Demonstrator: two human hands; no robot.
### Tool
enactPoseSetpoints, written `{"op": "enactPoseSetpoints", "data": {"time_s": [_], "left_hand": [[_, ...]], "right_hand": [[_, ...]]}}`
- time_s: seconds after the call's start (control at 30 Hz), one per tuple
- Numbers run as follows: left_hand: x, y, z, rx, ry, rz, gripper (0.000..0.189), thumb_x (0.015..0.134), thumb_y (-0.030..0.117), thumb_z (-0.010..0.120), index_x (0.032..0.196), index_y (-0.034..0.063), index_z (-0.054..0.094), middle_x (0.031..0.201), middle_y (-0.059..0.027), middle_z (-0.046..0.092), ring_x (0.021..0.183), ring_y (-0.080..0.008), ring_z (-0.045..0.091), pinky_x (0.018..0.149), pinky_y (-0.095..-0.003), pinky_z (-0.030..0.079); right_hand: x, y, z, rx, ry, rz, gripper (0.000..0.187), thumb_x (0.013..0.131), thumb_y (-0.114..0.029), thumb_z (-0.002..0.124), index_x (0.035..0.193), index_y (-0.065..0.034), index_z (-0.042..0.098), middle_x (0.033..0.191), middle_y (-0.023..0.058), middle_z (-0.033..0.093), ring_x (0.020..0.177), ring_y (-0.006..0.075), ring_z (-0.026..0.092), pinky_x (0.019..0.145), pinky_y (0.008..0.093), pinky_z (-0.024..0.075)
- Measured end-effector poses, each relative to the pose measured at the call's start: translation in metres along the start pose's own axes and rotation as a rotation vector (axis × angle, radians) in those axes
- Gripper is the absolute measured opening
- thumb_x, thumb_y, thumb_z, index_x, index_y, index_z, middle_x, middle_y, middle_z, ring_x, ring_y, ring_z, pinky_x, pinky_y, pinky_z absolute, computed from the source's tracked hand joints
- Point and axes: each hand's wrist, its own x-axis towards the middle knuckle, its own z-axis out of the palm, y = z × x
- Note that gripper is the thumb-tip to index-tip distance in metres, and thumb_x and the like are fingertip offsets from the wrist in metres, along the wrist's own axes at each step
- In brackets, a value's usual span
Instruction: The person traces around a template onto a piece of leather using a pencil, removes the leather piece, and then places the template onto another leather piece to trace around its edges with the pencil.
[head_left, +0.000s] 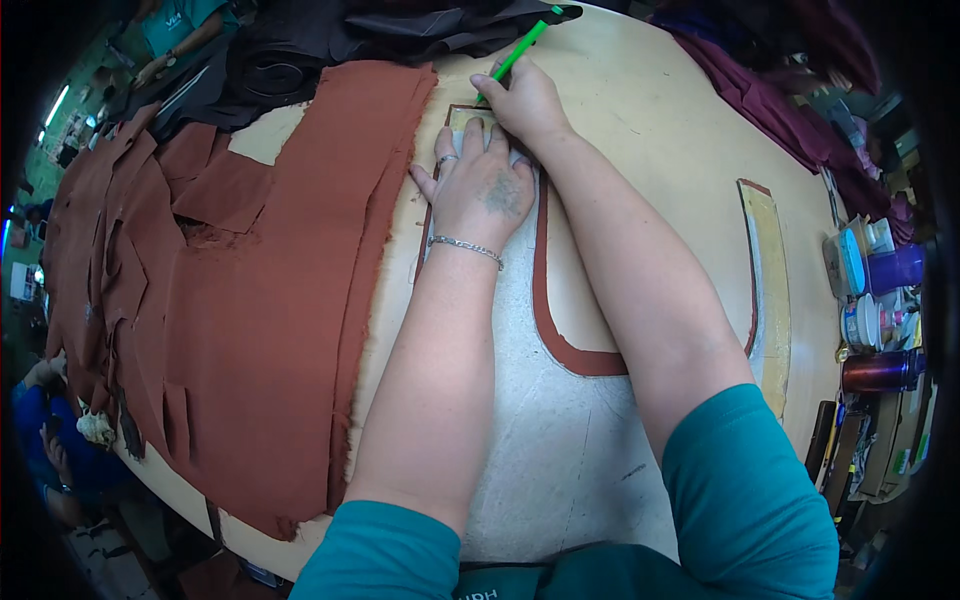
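My left hand (484, 180) lies flat, fingers spread, on the far end of a large grey template (525, 457), with a bracelet at its wrist. Beneath the template is reddish-brown leather or fabric (555, 334), showing as a strip along the curved cutout. Just beyond the left fingertips, my right hand (529, 101) grips a green pen (519, 51), its tip at the template's top edge. Another arm of the template (772, 285), with yellowish tape-like edging, extends away on the right. My forearms hide parts of the template.
Stacked reddish-brown sheets (270, 322) and scraps cover the table's left side. Dark rolled material (300, 60) lies at the far edge, maroon cloth (772, 120) at the far right. Containers and a dark tumbler (881, 371) stand right of the table (667, 135). Other people are at the left.
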Motion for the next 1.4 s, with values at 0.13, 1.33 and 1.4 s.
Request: {"op": "enactPoseSetpoints", "data": {"time_s": [0.13, 1.33, 1.4], "left_hand": [[0.001, 0.003, 0.005, 0.004, 0.026, 0.011, 0.049, 0.083, 0.034, 0.04, 0.128, 0.0144, 0.038, 0.137, -0.0074, 0.027, 0.127, -0.0317, 0.02, 0.098, -0.0608, 0.014], [0.006, -0.001, 0.002, 0.026, -0.007, -0.032, 0.053, 0.077, 0.039, 0.052, 0.126, 0.0197, 0.044, 0.137, -0.004, 0.03, 0.126, -0.0281, 0.021, 0.097, -0.0593, 0.016], [0.001, -0.003, 0.0, 0.019, -0.005, -0.015, 0.05, 0.079, 0.04, 0.05, 0.126, 0.0254, 0.043, 0.137, -0.004, 0.029, 0.127, -0.0281, 0.02, 0.097, -0.0599, 0.015]], "right_hand": [[0.011, 0.036, -0.027, 0.036, -0.081, 0.092, 0.03, 0.074, -0.027, 0.065, 0.084, 0.0, 0.057, 0.077, 0.0181, 0.061, 0.074, 0.0312, 0.061, 0.068, 0.0371, 0.0472], [-0.185, -0.037, -0.112, 0.111, -0.59, -0.395, 0.012, 0.074, -0.011, 0.059, 0.081, -0.0054, 0.051, 0.075, 0.0115, 0.055, 0.073, 0.0304, 0.055, 0.067, 0.0369, 0.0453], [-0.162, -0.028, -0.107, 0.178, -0.49, -0.193, 0.018, 0.079, -0.018, 0.059, 0.085, -0.0034, 0.051, 0.075, 0.0148, 0.057, 0.068, 0.0326, 0.056, 0.065, 0.0393, 0.0451]]}}
